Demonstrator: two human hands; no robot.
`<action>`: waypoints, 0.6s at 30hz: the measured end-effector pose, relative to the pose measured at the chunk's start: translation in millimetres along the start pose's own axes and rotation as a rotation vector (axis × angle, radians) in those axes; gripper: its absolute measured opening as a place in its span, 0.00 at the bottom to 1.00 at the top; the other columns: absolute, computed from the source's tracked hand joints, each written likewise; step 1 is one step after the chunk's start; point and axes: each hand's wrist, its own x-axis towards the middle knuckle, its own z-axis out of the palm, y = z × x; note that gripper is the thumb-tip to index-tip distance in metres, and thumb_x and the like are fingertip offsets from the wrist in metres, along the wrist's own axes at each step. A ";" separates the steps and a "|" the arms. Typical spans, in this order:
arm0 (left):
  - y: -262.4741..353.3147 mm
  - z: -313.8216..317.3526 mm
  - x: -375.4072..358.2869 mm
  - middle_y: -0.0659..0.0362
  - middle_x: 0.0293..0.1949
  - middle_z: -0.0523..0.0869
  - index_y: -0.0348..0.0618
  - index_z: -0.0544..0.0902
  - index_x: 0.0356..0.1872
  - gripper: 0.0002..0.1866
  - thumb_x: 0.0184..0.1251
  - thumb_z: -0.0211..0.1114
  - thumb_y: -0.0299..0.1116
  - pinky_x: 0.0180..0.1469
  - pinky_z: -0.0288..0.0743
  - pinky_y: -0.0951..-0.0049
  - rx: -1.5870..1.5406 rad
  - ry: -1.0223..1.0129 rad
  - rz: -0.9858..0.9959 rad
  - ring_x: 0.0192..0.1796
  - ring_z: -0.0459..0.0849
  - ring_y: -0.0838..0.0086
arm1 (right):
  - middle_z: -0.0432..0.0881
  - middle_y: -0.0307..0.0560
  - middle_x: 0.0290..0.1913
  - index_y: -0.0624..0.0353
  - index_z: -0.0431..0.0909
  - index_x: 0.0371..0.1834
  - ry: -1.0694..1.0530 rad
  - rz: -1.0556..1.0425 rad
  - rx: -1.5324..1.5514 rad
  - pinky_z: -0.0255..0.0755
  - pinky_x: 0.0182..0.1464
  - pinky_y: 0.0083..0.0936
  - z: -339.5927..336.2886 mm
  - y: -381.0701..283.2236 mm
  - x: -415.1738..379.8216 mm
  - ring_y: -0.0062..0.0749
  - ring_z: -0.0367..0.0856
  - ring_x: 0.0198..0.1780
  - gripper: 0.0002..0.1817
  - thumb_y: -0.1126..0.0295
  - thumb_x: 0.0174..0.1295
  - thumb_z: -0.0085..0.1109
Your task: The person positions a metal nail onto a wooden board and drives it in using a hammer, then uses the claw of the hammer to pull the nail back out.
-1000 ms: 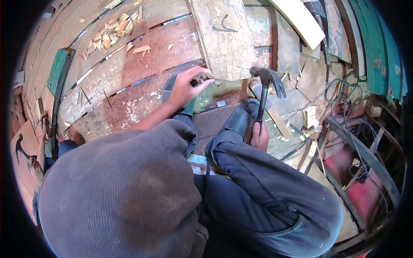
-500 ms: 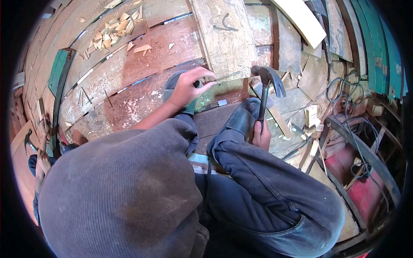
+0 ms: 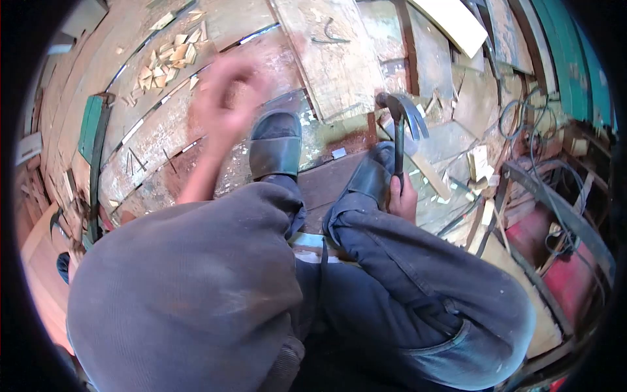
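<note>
While the right hand (image 3: 403, 197) grips the hammer (image 3: 400, 124) upright at 1 o'clock, the blurred left hand (image 3: 225, 98) swings at 11; cannot tell its grip. Next likely needs a nail set.

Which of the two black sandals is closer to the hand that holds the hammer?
The right sandal: it lies directly beside the right hand gripping the hammer. The other sandal sits further left, apart from it.

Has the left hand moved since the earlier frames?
Yes. The left hand, now motion-blurred, has swung up and left, away from the black sandal, toward the pile of wood chips.
</note>
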 end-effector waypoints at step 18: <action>-79.3 -193.8 80.1 0.52 0.50 0.84 0.35 0.80 0.53 0.12 0.75 0.54 0.26 0.52 0.79 0.75 0.382 0.057 -0.341 0.46 0.84 0.70 | 0.65 0.31 0.17 0.61 0.73 0.43 0.006 0.132 0.377 0.54 0.19 0.18 9.3 -5.0 -2.6 0.14 0.62 0.17 0.20 0.53 0.78 0.45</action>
